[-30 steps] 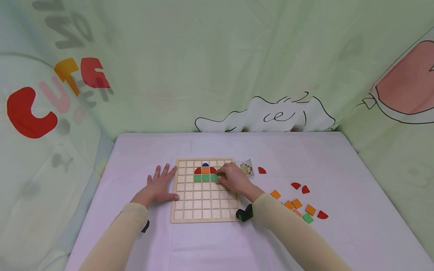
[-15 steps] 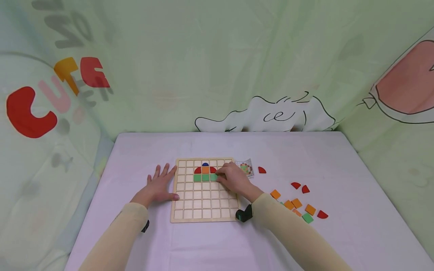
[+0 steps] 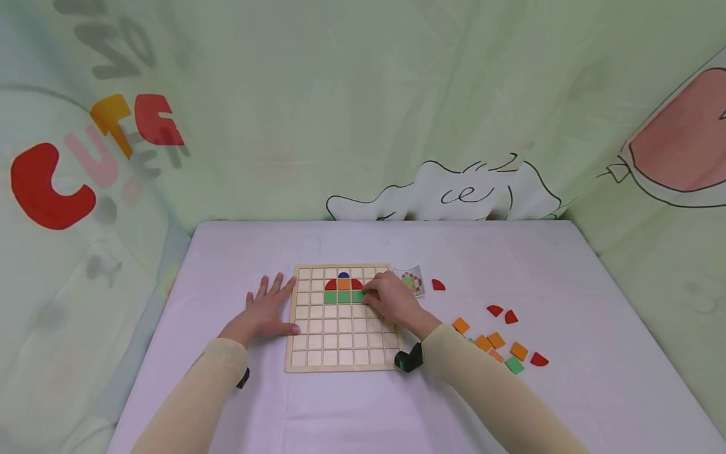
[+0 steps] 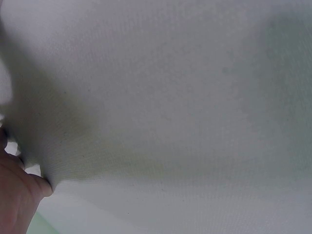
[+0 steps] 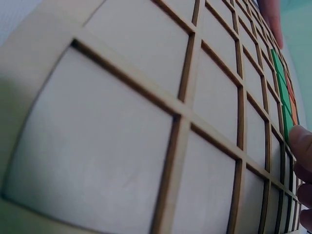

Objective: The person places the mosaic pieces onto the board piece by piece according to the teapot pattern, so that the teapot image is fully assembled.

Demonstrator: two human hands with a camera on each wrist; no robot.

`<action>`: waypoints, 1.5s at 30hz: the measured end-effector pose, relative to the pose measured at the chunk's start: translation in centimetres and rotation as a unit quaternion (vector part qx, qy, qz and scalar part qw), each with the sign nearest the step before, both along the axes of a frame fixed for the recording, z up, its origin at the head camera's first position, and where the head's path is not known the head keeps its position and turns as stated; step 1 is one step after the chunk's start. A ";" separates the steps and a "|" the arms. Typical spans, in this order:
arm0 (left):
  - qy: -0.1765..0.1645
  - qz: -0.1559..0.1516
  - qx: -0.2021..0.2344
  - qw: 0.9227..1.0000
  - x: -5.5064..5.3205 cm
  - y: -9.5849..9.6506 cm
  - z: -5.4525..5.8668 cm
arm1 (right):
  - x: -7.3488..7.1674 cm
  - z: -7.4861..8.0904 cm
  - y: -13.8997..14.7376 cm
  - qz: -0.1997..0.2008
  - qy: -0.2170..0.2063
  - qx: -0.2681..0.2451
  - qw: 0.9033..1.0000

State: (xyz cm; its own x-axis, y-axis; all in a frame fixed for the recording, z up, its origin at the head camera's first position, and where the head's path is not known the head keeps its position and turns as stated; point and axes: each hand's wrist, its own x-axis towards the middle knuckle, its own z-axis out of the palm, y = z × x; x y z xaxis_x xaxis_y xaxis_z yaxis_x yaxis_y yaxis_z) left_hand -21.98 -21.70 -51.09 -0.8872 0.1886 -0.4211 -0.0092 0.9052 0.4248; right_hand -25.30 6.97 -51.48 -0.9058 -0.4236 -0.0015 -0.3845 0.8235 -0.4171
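A wooden grid board (image 3: 340,369) lies on the table. Near its top, a blue piece (image 3: 343,275) sits above an orange square (image 3: 343,284), with red quarter-round pieces (image 3: 331,285) on either side. Beneath them runs a row of green square tiles (image 3: 344,297). My left hand (image 3: 265,316) rests spread along the board's left edge, thumb on the frame. With curled fingers, my right hand (image 3: 392,297) holds the right-hand green tile (image 3: 357,296) by its edge. In the right wrist view, the thumb (image 5: 300,139) meets the end of the green row.
A small pattern card (image 3: 418,282) lies by the board's upper right corner, partly behind the right hand. Farther right are loose orange squares (image 3: 518,351), a green square (image 3: 515,365) and several red quarter-round pieces (image 3: 540,359). Printed curtains hang around the table.
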 end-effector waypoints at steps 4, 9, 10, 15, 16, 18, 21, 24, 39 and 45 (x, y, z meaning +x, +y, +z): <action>-0.003 -0.002 -0.002 1.000 0.0 0.0 0.3 | 0.0 0.1 0.0 0.004 0.000 0.003 1.000; 0.001 -0.001 -0.001 1.000 0.2 0.1 0.8 | 0.1 0.3 -0.1 0.010 -0.006 -0.001 1.000; 0.001 -0.001 -0.002 1.000 0.2 0.1 0.8 | 0.1 0.3 -0.1 0.010 -0.007 -0.001 1.000; 0.009 -0.002 -0.003 1.000 0.3 0.1 0.6 | 0.1 0.3 0.0 0.008 -0.011 -0.007 1.000; 0.009 -0.002 -0.002 1.000 0.3 0.1 0.5 | 0.1 0.3 0.0 0.006 -0.012 -0.009 1.000; 0.009 -0.001 -0.001 1.000 0.2 0.1 0.4 | 0.1 0.3 0.2 0.005 -0.014 -0.015 1.000; 0.007 0.000 -0.001 1.000 0.2 0.1 0.4 | 0.2 0.4 0.7 0.005 -0.017 -0.023 1.000; 0.006 0.001 -0.002 1.000 0.3 0.2 0.6 | 0.4 0.7 1.5 0.006 -0.022 -0.036 0.999; 0.004 -0.004 0.005 1.000 0.3 0.0 0.4 | 1.9 1.0 9.1 -0.039 0.008 -0.045 0.998; 0.006 -0.009 0.004 1.000 0.0 -0.2 -0.1 | 3.1 1.3 12.7 -0.089 -0.017 -0.045 0.995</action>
State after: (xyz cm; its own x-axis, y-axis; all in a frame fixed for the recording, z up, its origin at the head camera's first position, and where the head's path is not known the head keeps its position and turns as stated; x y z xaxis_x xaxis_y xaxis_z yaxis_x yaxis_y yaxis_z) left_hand -22.03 -21.93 -51.17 -0.8887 0.2074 -0.4089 0.0116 0.9017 0.4322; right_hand -22.17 19.64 -50.23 -0.9667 -0.2559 -0.0034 -0.2196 0.8362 -0.5026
